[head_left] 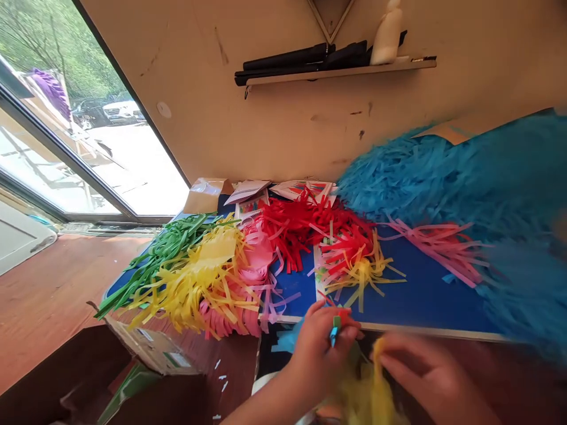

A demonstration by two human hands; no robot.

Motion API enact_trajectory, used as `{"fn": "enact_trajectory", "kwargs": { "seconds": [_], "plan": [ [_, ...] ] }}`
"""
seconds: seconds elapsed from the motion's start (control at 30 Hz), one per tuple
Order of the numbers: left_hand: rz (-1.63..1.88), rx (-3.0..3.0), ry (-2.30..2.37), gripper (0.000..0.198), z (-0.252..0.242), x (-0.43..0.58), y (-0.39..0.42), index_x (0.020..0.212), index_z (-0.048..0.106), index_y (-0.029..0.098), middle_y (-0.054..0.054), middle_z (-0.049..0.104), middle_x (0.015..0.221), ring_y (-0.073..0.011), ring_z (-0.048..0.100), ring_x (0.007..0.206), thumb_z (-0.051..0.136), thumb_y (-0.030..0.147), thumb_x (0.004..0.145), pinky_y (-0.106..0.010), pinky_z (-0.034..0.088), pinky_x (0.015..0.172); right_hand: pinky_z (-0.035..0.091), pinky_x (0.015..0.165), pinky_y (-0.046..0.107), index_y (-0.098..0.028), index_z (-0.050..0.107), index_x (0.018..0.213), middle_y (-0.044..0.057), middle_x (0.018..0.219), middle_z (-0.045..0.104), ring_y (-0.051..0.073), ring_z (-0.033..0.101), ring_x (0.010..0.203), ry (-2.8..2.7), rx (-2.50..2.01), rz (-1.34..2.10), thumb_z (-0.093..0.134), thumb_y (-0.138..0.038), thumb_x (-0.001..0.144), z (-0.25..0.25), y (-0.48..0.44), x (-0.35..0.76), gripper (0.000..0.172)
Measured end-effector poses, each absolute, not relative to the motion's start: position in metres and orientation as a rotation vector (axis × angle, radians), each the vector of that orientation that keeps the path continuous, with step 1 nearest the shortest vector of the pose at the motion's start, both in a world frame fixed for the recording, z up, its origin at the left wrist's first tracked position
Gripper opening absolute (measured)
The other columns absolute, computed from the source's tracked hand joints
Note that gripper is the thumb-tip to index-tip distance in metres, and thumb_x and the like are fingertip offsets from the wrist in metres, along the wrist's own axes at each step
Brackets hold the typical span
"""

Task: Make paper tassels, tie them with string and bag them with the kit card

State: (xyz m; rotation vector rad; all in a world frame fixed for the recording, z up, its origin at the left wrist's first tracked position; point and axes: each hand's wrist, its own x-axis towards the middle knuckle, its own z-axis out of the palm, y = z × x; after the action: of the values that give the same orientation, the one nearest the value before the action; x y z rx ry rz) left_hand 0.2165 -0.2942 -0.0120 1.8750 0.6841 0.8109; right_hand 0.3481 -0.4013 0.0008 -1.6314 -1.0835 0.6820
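My left hand (321,333) is closed in front of the table's near edge. Small green, blue and red bits of paper strip (335,327) show between its fingers; the rest of what it grips is hidden. To the right, my right hand (427,369) pinches the top of a bunch of yellow paper strips (376,389), which hangs down and is blurred by motion. Just beyond my hands, a small bunch of yellow strips (363,271) lies against red fringed paper (301,227). Some blue paper strips (287,337) show beside my left wrist.
The blue table (416,301) bears green fringe (170,245), yellow fringe (201,274), pink fringe (259,251) and pink strips (447,248). A large blue fringe pile (452,177) covers its right side. An open cardboard box (155,348) stands lower left. A shelf (345,72) hangs above.
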Motion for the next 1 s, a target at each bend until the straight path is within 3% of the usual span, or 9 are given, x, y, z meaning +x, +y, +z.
{"fn": "enact_trajectory", "kwargs": {
  "seconds": [0.13,0.3,0.47,0.57,0.77,0.87,1.0],
  "plan": [
    [0.830,1.598,0.830,0.034,-0.032,0.225,-0.307,0.084,0.070,0.019,-0.010,0.072,0.089,-0.0235,0.065,0.087,0.047,0.043,0.086,-0.040,0.047,0.089,0.054,0.068,0.024,-0.022,0.069,0.072,0.005,0.076,0.070,0.020,0.066,0.075,-1.137,-1.547,0.692,0.060,-0.038,0.076,-0.011,-0.377,0.341,0.019],
    [0.954,1.442,0.945,0.046,-0.048,0.224,-0.316,0.084,0.070,0.017,-0.009,0.069,0.081,-0.0219,0.063,0.079,0.046,0.057,0.084,-0.033,0.051,0.077,0.054,0.068,0.027,-0.021,0.067,0.075,0.008,0.084,0.070,0.021,0.066,0.077,-0.975,-1.509,0.694,0.062,-0.040,0.077,-0.023,-0.375,0.328,0.020],
    [1.052,1.567,0.761,0.052,-0.044,0.222,-0.313,0.086,0.069,0.017,-0.010,0.070,0.083,-0.0227,0.063,0.083,0.041,0.061,0.085,-0.040,0.043,0.092,0.052,0.067,0.025,-0.022,0.062,0.067,0.001,0.071,0.066,0.016,0.063,0.069,-1.016,-1.395,0.606,0.066,-0.031,0.076,-0.029,-0.375,0.321,0.013],
    [1.109,1.650,0.663,0.055,-0.039,0.223,-0.308,0.086,0.068,0.017,-0.010,0.070,0.083,-0.0243,0.063,0.084,0.043,0.066,0.080,-0.042,0.041,0.093,0.051,0.069,0.025,-0.023,0.061,0.065,0.000,0.069,0.065,0.015,0.062,0.070,-1.071,-1.274,0.519,0.067,-0.026,0.075,-0.032,-0.373,0.322,0.012],
    [1.169,1.706,0.525,0.044,-0.032,0.230,-0.309,0.088,0.066,0.018,-0.010,0.072,0.084,-0.0227,0.066,0.083,0.046,0.057,0.085,-0.040,0.044,0.089,0.050,0.072,0.030,-0.025,0.063,0.076,0.001,0.080,0.066,0.017,0.061,0.078,-1.257,-1.216,0.421,0.061,-0.019,0.080,-0.046,-0.369,0.327,0.007],
    [1.190,1.645,0.605,0.034,-0.034,0.233,-0.311,0.079,0.065,0.019,-0.010,0.072,0.086,-0.0205,0.066,0.083,0.046,0.043,0.090,-0.036,0.048,0.082,0.050,0.067,0.030,-0.026,0.064,0.076,0.001,0.077,0.062,0.017,0.059,0.075,-1.313,-1.232,0.257,0.061,-0.015,0.079,-0.044,-0.365,0.329,0.011],
    [1.246,1.536,0.659,0.039,-0.044,0.231,-0.309,0.066,0.061,0.018,-0.007,0.069,0.071,-0.0180,0.063,0.074,0.042,0.040,0.093,-0.032,0.049,0.076,0.051,0.071,0.037,-0.032,0.065,0.089,0.004,0.086,0.058,0.020,0.058,0.081,-1.324,-1.355,0.059,0.061,-0.015,0.074,-0.021,-0.383,0.333,0.023]
  ]
}}
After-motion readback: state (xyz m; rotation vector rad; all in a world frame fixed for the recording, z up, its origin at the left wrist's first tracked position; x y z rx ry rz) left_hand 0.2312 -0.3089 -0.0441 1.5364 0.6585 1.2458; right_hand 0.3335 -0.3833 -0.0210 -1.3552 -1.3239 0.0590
